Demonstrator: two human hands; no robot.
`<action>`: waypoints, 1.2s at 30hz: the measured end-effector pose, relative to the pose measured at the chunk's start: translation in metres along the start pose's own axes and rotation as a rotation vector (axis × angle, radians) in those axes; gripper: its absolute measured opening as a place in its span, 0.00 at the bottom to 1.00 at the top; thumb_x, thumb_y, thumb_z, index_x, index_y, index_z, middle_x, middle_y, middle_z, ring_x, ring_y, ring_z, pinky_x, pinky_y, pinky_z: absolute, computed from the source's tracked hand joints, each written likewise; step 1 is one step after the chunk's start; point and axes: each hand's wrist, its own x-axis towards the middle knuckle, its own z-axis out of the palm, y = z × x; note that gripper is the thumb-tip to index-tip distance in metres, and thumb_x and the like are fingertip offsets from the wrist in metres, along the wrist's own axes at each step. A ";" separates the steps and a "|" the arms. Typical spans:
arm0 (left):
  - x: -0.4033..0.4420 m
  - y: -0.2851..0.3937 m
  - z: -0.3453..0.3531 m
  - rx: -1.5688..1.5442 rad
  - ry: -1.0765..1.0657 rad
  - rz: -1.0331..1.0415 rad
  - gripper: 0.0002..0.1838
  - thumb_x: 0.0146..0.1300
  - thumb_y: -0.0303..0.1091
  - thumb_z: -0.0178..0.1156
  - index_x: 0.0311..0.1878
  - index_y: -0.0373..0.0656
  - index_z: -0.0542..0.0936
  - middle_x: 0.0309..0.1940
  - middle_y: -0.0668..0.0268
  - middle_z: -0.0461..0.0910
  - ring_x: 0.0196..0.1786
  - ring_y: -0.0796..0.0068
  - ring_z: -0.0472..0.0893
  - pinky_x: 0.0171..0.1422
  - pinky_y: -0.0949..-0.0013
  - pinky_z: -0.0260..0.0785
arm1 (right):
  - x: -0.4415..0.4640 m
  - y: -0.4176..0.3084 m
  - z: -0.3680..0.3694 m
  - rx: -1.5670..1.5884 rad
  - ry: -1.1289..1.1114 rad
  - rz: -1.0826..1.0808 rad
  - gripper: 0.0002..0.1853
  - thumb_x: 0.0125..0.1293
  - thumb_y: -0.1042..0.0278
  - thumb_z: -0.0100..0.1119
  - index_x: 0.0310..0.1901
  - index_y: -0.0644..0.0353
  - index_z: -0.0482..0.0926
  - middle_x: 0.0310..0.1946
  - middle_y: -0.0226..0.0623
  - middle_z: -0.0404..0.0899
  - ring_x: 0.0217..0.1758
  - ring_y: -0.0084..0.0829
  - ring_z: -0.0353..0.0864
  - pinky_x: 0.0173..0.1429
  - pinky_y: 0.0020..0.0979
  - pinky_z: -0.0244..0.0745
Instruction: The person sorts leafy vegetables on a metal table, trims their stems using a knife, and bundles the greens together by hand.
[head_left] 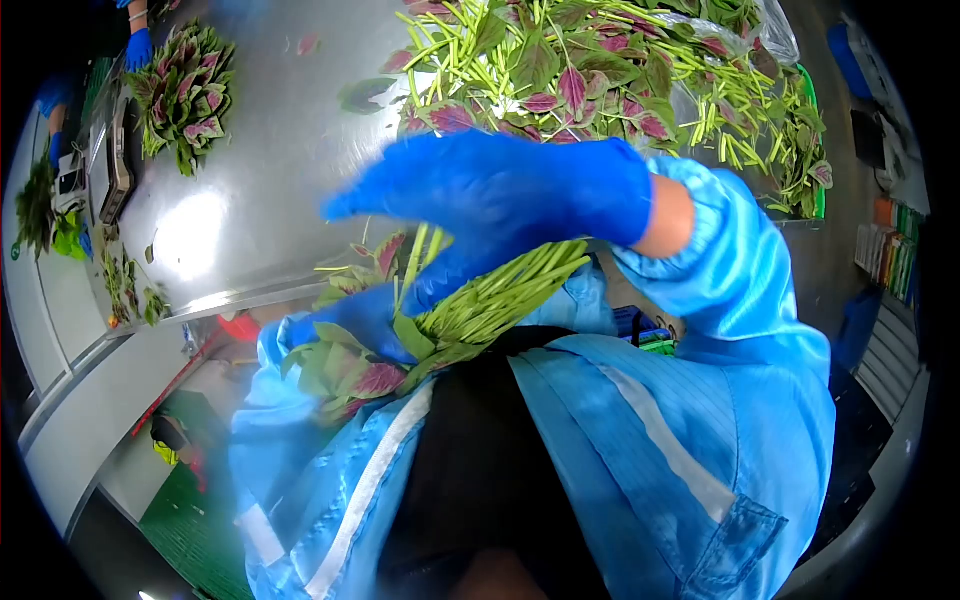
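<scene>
In my left hand, blue-gloved and close to my chest, is a bunch of red-and-green amaranth. Its pale green stems point to the right, and its leaves hang on the left below the hand. My right hand, also in a blue glove, reaches across above the bunch. Its fingers are stretched out to the left and slightly blurred, and the thumb points down by the stems. Whether that thumb touches them I cannot tell. Beyond the right hand lies a loose heap of amaranth.
The metal table has its near edge just ahead of me. A gathered amaranth bunch lies at the far left, by another person's gloved hand. A clear plastic bag and a green crate edge border the heap.
</scene>
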 end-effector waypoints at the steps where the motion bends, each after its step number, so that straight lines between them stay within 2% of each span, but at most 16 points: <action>1: 0.001 0.000 -0.001 0.006 -0.014 -0.022 0.36 0.54 0.29 0.69 0.66 0.37 0.65 0.60 0.58 0.72 0.61 0.68 0.72 0.66 0.65 0.64 | -0.001 0.006 0.014 -0.039 -0.202 0.111 0.39 0.51 0.49 0.73 0.63 0.54 0.69 0.60 0.45 0.72 0.57 0.43 0.75 0.60 0.39 0.71; 3: 0.004 0.004 -0.002 0.032 -0.040 -0.073 0.36 0.54 0.29 0.69 0.66 0.37 0.65 0.60 0.58 0.73 0.61 0.69 0.73 0.66 0.65 0.64 | -0.005 0.033 0.027 0.369 -0.886 0.374 0.42 0.49 0.48 0.74 0.64 0.53 0.68 0.54 0.46 0.77 0.53 0.42 0.78 0.57 0.37 0.72; 6: 0.001 0.039 0.016 0.085 -0.040 -0.161 0.36 0.51 0.27 0.70 0.65 0.36 0.67 0.60 0.59 0.73 0.61 0.70 0.72 0.67 0.65 0.63 | -0.052 0.034 0.057 0.505 -0.821 0.362 0.42 0.48 0.49 0.74 0.64 0.52 0.67 0.50 0.44 0.80 0.51 0.41 0.80 0.55 0.36 0.73; 9: -0.001 0.062 0.024 0.421 0.133 0.067 0.37 0.49 0.34 0.72 0.63 0.36 0.70 0.60 0.58 0.72 0.63 0.67 0.71 0.69 0.65 0.61 | -0.068 0.004 0.048 0.507 -0.512 0.374 0.41 0.47 0.51 0.74 0.63 0.52 0.68 0.51 0.45 0.79 0.52 0.41 0.80 0.56 0.36 0.73; 11: -0.019 0.078 0.014 0.648 0.472 0.390 0.33 0.54 0.33 0.67 0.63 0.34 0.69 0.61 0.57 0.72 0.64 0.65 0.71 0.70 0.64 0.59 | -0.075 -0.009 0.053 0.468 -0.375 0.415 0.43 0.46 0.50 0.74 0.64 0.54 0.66 0.52 0.46 0.78 0.53 0.40 0.79 0.58 0.35 0.72; 13: -0.044 0.097 0.010 0.447 0.875 0.643 0.28 0.62 0.33 0.58 0.64 0.34 0.68 0.61 0.55 0.72 0.65 0.64 0.71 0.71 0.63 0.59 | -0.087 -0.007 0.063 0.452 -0.329 0.449 0.46 0.47 0.48 0.73 0.66 0.57 0.64 0.55 0.45 0.77 0.56 0.38 0.78 0.61 0.35 0.71; 15: -0.074 0.097 -0.005 0.410 1.170 0.744 0.25 0.66 0.37 0.52 0.63 0.34 0.70 0.59 0.56 0.74 0.59 0.63 0.76 0.69 0.62 0.63 | -0.100 -0.002 0.069 0.529 -0.270 0.516 0.45 0.47 0.52 0.74 0.65 0.60 0.64 0.55 0.44 0.77 0.56 0.35 0.77 0.62 0.34 0.71; 18: -0.101 0.068 -0.011 0.224 1.363 0.786 0.24 0.67 0.39 0.52 0.62 0.36 0.71 0.55 0.57 0.78 0.57 0.64 0.78 0.65 0.64 0.67 | -0.123 0.016 0.082 0.739 -0.100 0.644 0.39 0.46 0.64 0.74 0.62 0.62 0.69 0.53 0.41 0.79 0.56 0.29 0.77 0.61 0.32 0.71; 21: -0.104 0.024 -0.005 0.111 1.338 0.792 0.22 0.66 0.38 0.53 0.60 0.36 0.73 0.53 0.58 0.79 0.55 0.64 0.79 0.63 0.63 0.69 | -0.129 0.019 0.076 0.933 0.193 0.686 0.34 0.48 0.68 0.73 0.59 0.62 0.72 0.51 0.37 0.80 0.53 0.24 0.77 0.59 0.30 0.71; 23: -0.101 -0.009 -0.007 0.122 1.229 0.792 0.21 0.68 0.38 0.51 0.59 0.35 0.73 0.58 0.55 0.75 0.59 0.59 0.76 0.65 0.58 0.67 | -0.115 0.017 0.063 0.927 0.391 0.668 0.31 0.49 0.71 0.71 0.57 0.65 0.72 0.46 0.38 0.81 0.48 0.28 0.80 0.53 0.31 0.76; 25: -0.077 -0.010 0.008 0.077 1.141 0.702 0.19 0.67 0.36 0.52 0.56 0.33 0.75 0.56 0.53 0.76 0.56 0.57 0.78 0.62 0.58 0.70 | -0.088 0.011 0.058 0.986 0.597 0.647 0.28 0.50 0.71 0.70 0.55 0.66 0.74 0.43 0.38 0.82 0.45 0.29 0.82 0.49 0.30 0.78; 29: -0.015 0.022 0.014 0.380 0.673 0.650 0.22 0.67 0.33 0.53 0.60 0.32 0.73 0.53 0.56 0.78 0.52 0.65 0.80 0.62 0.65 0.69 | -0.023 -0.009 0.051 1.097 0.845 0.630 0.22 0.55 0.70 0.68 0.51 0.67 0.76 0.40 0.36 0.83 0.41 0.26 0.83 0.44 0.27 0.78; 31: 0.021 0.034 0.020 0.031 0.749 0.570 0.24 0.67 0.34 0.53 0.62 0.31 0.71 0.54 0.57 0.78 0.54 0.67 0.79 0.62 0.67 0.69 | -0.011 -0.006 0.071 1.126 0.863 0.635 0.21 0.58 0.68 0.66 0.53 0.66 0.76 0.41 0.35 0.82 0.41 0.24 0.81 0.47 0.25 0.75; 32: 0.040 0.024 -0.005 0.015 0.753 0.491 0.25 0.67 0.35 0.54 0.64 0.30 0.69 0.55 0.58 0.77 0.54 0.68 0.79 0.62 0.69 0.69 | -0.019 -0.001 0.085 1.140 0.816 0.676 0.22 0.59 0.67 0.66 0.54 0.66 0.76 0.42 0.36 0.82 0.43 0.24 0.81 0.47 0.26 0.75; 33: 0.052 0.022 -0.007 -0.117 0.530 0.647 0.24 0.68 0.35 0.54 0.63 0.30 0.69 0.56 0.58 0.76 0.53 0.67 0.79 0.61 0.68 0.70 | -0.027 0.003 0.098 1.152 0.768 0.715 0.22 0.60 0.66 0.66 0.54 0.66 0.76 0.44 0.36 0.82 0.44 0.25 0.81 0.48 0.26 0.75; 36: 0.067 0.000 -0.010 -0.450 0.502 0.431 0.19 0.67 0.32 0.54 0.58 0.32 0.72 0.51 0.56 0.79 0.51 0.67 0.80 0.58 0.66 0.72 | -0.055 0.016 0.118 1.184 0.585 0.951 0.22 0.62 0.64 0.64 0.55 0.65 0.75 0.45 0.36 0.81 0.45 0.26 0.81 0.50 0.26 0.74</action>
